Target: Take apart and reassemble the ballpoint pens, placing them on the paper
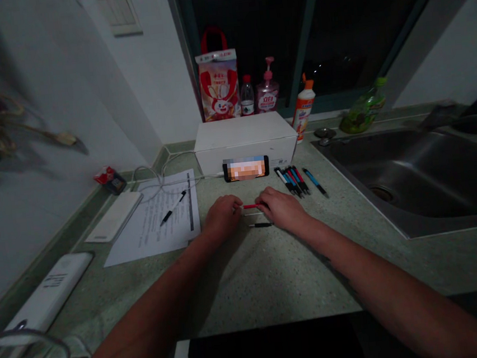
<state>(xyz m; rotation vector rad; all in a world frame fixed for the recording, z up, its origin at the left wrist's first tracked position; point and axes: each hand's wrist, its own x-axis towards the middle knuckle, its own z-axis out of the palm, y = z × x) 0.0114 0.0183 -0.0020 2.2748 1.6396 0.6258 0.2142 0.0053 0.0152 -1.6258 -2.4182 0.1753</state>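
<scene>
My left hand (224, 213) and my right hand (281, 206) are close together over the counter, fingers pinched. Between them runs a short red pen barrel (250, 206), its ends at the fingertips of both hands. Just below it on the counter lies a thin white stick, perhaps a refill (251, 214). Nearer to me, beside the right hand, is a black pen part (262, 225) with a thin pale tip pointing left. The fingertips partly hide the ends of the red barrel.
Several pens (293, 181) lie right of a phone (246, 168) leaning on a white box (242, 131). A black-and-white pen (172, 208) rests on printed paper (151, 241). A sink (432, 177) is at right; white power banks (113, 216) and cables are at left. Bottles stand behind.
</scene>
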